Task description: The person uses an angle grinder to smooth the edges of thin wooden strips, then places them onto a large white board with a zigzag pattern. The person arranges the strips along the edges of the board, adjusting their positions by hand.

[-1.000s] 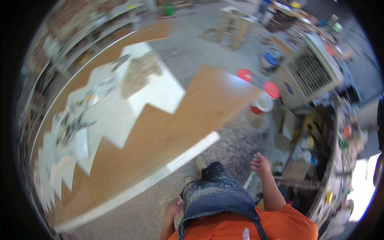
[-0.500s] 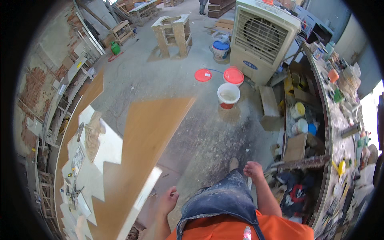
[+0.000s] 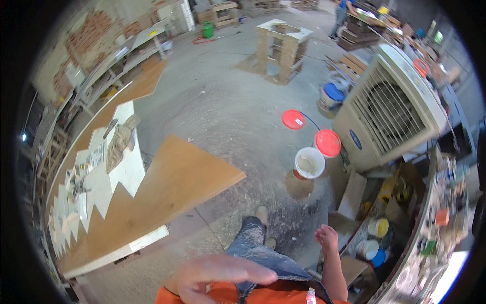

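Note:
My left hand (image 3: 217, 273) is raised close in front of my orange shirt at the bottom, its fingers stretched out across the body with nothing visible in them. Lower right, my right hand (image 3: 326, 237) hangs beside my leg, fingers loosely bent and apart, holding nothing I can see. It is nearest to the cluttered shelf unit. At left stands a brown board table (image 3: 187, 164) with white jagged-edged panels (image 3: 132, 169) on it. A crumpled beige cloth (image 3: 119, 147) lies on the panels. Ahead on the floor is an uncovered white bucket (image 3: 316, 157) with pale material inside.
A red-lidded bucket (image 3: 328, 143) and a loose red lid (image 3: 293, 119) are by the uncovered bucket. A large air cooler (image 3: 372, 116) stands at right, above a cluttered workbench (image 3: 422, 248). A plaster-smeared stand (image 3: 281, 50) and a person (image 3: 340, 20) are farther back.
My view has turned left, so buckets, cooler and stand sit farther right. My left hand has risen from beside the table to in front of my body. My right hand sits lower in view.

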`<state>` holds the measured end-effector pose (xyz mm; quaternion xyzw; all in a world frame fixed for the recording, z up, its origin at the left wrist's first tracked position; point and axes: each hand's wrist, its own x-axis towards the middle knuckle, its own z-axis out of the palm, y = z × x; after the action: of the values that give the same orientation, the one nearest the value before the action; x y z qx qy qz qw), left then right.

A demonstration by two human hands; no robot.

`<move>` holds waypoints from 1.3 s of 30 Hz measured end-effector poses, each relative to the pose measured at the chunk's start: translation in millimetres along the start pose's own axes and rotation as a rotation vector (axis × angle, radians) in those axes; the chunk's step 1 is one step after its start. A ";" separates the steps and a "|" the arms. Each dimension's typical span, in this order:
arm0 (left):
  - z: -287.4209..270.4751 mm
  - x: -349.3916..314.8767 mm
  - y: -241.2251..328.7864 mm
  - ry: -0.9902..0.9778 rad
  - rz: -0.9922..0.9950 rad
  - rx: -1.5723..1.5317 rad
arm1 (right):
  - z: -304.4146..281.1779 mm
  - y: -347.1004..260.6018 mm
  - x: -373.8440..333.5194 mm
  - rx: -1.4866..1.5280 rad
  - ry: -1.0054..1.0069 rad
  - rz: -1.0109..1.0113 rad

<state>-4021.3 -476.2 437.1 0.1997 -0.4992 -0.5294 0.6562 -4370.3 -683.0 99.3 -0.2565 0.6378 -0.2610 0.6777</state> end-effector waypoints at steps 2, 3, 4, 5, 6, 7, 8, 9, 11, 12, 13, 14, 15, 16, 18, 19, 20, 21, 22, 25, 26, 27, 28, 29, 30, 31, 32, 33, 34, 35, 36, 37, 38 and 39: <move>3.6 35.3 -28.4 -0.018 0.372 -0.125 | 26.8 -21.8 28.2 -0.078 -0.063 0.017; 0.1 50.3 -32.2 -0.053 0.443 -0.144 | 40.9 -37.2 37.9 -0.129 -0.104 0.026; -12.0 62.2 -23.5 -0.111 0.418 -0.111 | 53.5 -52.4 49.3 -0.179 -0.144 0.036; -26.9 74.4 -15.7 -0.176 0.404 -0.082 | 54.6 -61.0 70.7 -0.248 -0.205 0.029; -45.7 86.9 -9.2 -0.245 0.391 -0.054 | 57.5 -76.7 80.2 -0.275 -0.226 0.016; -53.6 100.3 -14.1 -0.215 0.431 -0.077 | 61.0 -92.2 89.6 -0.303 -0.248 0.004; -59.0 107.9 -11.7 -0.209 0.439 -0.067 | 74.0 -109.2 93.9 -0.331 -0.291 0.002; -66.9 117.7 -10.7 -0.208 0.440 -0.062 | 87.1 -123.3 98.4 -0.361 -0.266 0.005; -83.0 132.8 -13.6 -0.213 0.439 -0.046 | 93.4 -147.4 131.5 -0.438 -0.263 0.018; -87.9 138.0 -16.5 -0.184 0.462 -0.043 | 98.1 -158.1 146.7 -0.486 -0.264 0.027; -85.6 145.4 -30.0 -0.092 0.532 -0.057 | 110.5 -172.0 156.0 -0.502 -0.265 0.046; -91.1 154.6 -38.4 -0.041 0.574 -0.063 | 120.2 -183.0 169.7 -0.541 -0.299 0.060; -93.7 162.6 -45.7 0.016 0.618 -0.059 | 130.7 -194.5 184.0 -0.588 -0.345 0.073; -103.9 172.7 -52.5 0.021 0.625 -0.056 | 141.5 -204.9 198.7 -0.623 -0.384 0.086; -121.0 193.3 -58.4 0.057 0.635 -0.037 | 167.3 -224.4 229.9 -0.668 -0.432 0.094; -129.0 205.2 -60.3 0.086 0.644 -0.034 | 178.0 -238.6 244.4 -0.692 -0.447 0.093; -137.1 217.2 -64.7 0.110 0.669 -0.018 | 189.4 -253.9 259.9 -0.732 -0.456 0.084; -145.1 230.7 -68.3 0.131 0.694 -0.003 | 206.4 -271.4 273.2 -0.759 -0.466 0.067; -153.0 243.8 -71.5 0.148 0.729 0.035 | 226.0 -283.7 286.4 -0.784 -0.487 0.053; -172.5 281.7 -65.7 0.201 0.754 0.055 | 279.5 -331.5 334.2 -0.886 -0.526 -0.017; -178.6 293.2 -67.1 0.228 0.769 0.069 | 294.7 -346.3 356.2 -0.876 -0.559 -0.020; -184.6 304.5 -68.1 0.258 0.784 0.089 | 312.4 -358.5 375.7 -0.903 -0.585 -0.057; -192.2 315.1 -74.9 0.295 0.807 0.129 | 329.1 -368.0 394.2 -0.919 -0.607 -0.092; -201.2 325.3 -78.7 0.334 0.816 0.165 | 343.1 -375.3 410.4 -0.933 -0.626 -0.128; -209.3 334.9 -82.7 0.384 0.823 0.208 | 364.9 -381.5 413.2 -0.936 -0.647 -0.124; -218.9 344.3 -83.9 0.435 0.818 0.246 | 387.2 -387.3 415.4 -0.937 -0.664 -0.121; -237.9 347.4 -79.7 0.466 0.684 0.240 | 409.1 -395.0 417.7 -0.928 -0.670 -0.128; -255.4 349.8 -75.9 0.492 0.547 0.233 | 425.7 -396.7 428.6 -0.940 -0.701 -0.098; -282.7 351.8 -71.9 0.590 0.455 0.180 | 441.6 -398.2 443.3 -0.943 -0.724 -0.074; -309.4 353.3 -67.7 0.690 0.361 0.113 | 456.1 -399.8 456.0 -0.943 -0.743 -0.052; -336.2 355.0 -64.7 0.789 0.272 0.042 | 471.5 -397.9 465.8 -0.921 -0.751 -0.048; -379.9 351.2 -90.0 0.976 0.316 0.069 | 488.6 -392.1 470.1 -0.908 -0.774 -0.043; -427.5 341.7 -107.8 1.133 0.273 0.019 | 505.9 -391.0 476.2 -0.880 -0.784 -0.051; -476.4 327.2 -123.2 1.294 0.229 -0.028 | 525.8 -389.3 484.1 -0.898 -0.748 -0.049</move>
<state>-3688.8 -940.1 284.0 0.4148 -0.0147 -0.2357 0.8787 -3831.4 -1289.9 39.4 -0.6082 0.3972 0.1275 0.6754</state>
